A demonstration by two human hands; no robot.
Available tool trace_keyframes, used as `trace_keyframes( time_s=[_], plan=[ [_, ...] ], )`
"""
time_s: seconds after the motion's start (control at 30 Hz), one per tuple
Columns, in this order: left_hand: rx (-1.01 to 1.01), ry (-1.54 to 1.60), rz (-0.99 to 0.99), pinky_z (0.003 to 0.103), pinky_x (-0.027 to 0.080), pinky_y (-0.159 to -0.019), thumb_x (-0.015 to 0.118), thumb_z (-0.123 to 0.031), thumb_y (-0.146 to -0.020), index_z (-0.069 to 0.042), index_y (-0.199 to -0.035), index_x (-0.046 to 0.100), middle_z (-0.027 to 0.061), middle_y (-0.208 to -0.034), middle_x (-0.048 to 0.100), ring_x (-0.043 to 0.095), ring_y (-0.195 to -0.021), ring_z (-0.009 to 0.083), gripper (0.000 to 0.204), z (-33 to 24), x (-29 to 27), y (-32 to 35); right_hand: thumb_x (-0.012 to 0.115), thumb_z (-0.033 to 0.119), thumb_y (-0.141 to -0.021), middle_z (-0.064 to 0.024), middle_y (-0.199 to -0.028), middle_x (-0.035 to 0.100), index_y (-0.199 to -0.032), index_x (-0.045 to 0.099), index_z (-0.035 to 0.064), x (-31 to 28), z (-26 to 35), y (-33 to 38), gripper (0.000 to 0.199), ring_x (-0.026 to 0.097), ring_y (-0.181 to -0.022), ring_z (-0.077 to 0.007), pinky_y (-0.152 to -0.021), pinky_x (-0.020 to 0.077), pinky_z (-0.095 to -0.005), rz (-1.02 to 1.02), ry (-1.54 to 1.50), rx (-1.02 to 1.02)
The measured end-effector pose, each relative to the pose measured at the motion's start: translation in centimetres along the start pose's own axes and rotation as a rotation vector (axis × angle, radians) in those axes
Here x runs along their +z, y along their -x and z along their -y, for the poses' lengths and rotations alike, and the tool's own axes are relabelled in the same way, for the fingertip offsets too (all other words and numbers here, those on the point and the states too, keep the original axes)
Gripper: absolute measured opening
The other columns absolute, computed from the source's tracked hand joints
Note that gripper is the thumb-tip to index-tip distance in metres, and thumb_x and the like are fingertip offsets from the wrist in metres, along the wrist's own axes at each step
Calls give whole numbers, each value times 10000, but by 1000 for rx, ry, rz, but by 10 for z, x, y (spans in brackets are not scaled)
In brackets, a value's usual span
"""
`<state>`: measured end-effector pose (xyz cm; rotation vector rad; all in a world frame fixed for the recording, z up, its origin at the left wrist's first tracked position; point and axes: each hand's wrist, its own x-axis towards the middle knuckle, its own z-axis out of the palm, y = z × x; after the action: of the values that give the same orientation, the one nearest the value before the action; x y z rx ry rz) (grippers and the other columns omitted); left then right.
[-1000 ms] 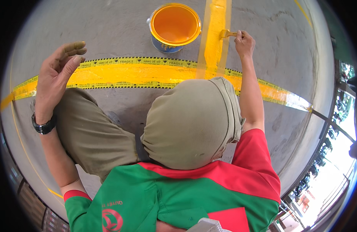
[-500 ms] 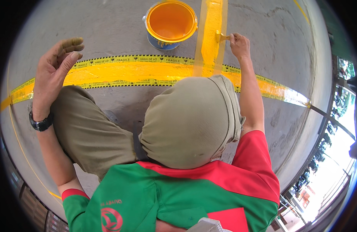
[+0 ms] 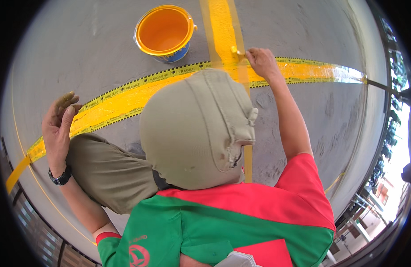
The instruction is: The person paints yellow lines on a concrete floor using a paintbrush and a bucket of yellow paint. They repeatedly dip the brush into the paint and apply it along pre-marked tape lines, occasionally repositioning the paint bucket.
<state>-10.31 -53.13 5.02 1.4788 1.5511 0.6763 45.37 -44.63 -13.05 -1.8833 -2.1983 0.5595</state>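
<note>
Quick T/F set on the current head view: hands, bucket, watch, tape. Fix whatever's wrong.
1. The right hand holds a small paint tool. True.
2. The bucket is blue outside and orange inside. True.
3. The left hand grips the bucket. False: it is apart from the bucket and appears empty.
4. The watch is worn on the right wrist. False: it is on the left.
5. Printed tape borders the crosswise yellow stripe. True.
6. The bucket lies on its side. False: it stands upright.
</note>
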Motion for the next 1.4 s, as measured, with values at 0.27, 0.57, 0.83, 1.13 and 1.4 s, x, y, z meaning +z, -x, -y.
trace_keyframes(
  time_s=[0.27,0.57,0.83,1.13,1.4],
  plan=[
    [-31,-39,20,311,534,-950,609,-182,-1023,41,-1346,559,159,-1219,675,669,-1061,196,396,14,-5,-15,611,226,-943,-218,-857,707,-977,731,14,-3,1,0,246,682,-791,-410,-732,541,-467,-235,-99,68],
    [-48,-48,8,316,535,-940,608,-175,-1023,47,-1338,560,153,-1216,673,672,-1046,194,388,10,-3,-12,685,216,-913,-185,-863,721,-1002,732,19,-17,-3,6,221,681,-768,-359,-702,530,-403,-88,-85,40],
    [-57,-56,-10,301,540,-912,618,-182,-1019,48,-1325,568,143,-1193,682,673,-1016,177,386,3,1,-15,668,263,-923,-174,-1005,730,-1069,738,54,-4,-17,-86,264,689,-955,-356,-835,545,-441,-153,-140,-14],
    [-82,-26,-33,294,544,-900,619,-183,-1018,50,-1340,556,160,-1202,679,669,-1020,176,403,-3,1,-3,596,288,-964,-168,-1008,730,-1106,733,94,19,-16,-116,277,678,-961,-385,-857,537,-466,-139,-59,-60],
    [-84,-61,-8,303,541,-924,609,-159,-1019,61,-1336,551,163,-1201,679,669,-1036,188,390,-4,8,-12,580,119,-907,-173,-948,738,-1016,735,14,-31,-4,-7,216,697,-925,-357,-845,549,-433,291,-77,-110]
  ],
)
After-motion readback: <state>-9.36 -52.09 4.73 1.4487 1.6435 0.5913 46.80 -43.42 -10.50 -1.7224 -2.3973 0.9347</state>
